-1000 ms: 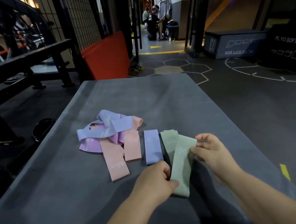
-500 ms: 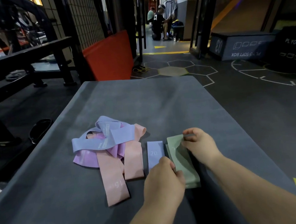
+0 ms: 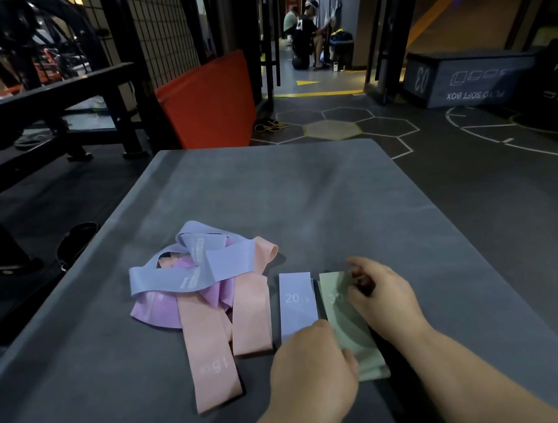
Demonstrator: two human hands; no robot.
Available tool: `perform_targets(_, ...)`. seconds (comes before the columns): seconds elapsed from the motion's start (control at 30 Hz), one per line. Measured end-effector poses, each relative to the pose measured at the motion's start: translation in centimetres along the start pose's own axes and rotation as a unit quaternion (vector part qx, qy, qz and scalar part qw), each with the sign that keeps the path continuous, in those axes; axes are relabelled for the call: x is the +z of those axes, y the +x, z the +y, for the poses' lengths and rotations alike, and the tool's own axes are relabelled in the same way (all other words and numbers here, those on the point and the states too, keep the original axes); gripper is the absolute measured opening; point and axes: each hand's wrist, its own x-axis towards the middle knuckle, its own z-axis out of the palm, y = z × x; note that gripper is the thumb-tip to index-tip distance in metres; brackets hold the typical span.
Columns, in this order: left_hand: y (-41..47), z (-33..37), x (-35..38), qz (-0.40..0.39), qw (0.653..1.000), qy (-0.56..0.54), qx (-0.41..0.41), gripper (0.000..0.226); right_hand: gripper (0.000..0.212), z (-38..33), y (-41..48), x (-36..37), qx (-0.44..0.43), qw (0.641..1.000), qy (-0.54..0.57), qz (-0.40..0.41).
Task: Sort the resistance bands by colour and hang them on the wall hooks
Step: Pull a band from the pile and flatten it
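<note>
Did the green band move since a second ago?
Yes. Before, the green band slanted away from the blue 20 band; now it lies flat right beside it, far ends level.

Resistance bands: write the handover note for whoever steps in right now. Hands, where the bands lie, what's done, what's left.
Left hand: on the near end of the green bands; grip hidden.
Right hand: curled fingers at their far end; pinch or press, cannot tell.
Bands: green bands stacked flat on the grey mat. The periwinkle band marked 20 lies flat just left of them. Further left, the tangled pile mixes periwinkle, purple and pink bands.
Done: green grouped, one periwinkle laid out.
Left: untangle and sort the pile, then hang everything; no hooks in view.
</note>
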Motion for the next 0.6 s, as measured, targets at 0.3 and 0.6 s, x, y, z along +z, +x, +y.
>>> perform_targets(0.3, -0.13, 0.20, 0.04, 0.004, 1.000, 0.008, 0.009, 0.018, 0.025, -0.18, -0.13, -0.07, 0.005, 1.000, -0.012, -0.011)
perform_targets(0.6, -0.40, 0.36, -0.09, 0.001, 1.000, -0.004, 0.012, 0.011, 0.030, -0.17, 0.05, -0.67, 0.032, 0.998, 0.045, -0.043)
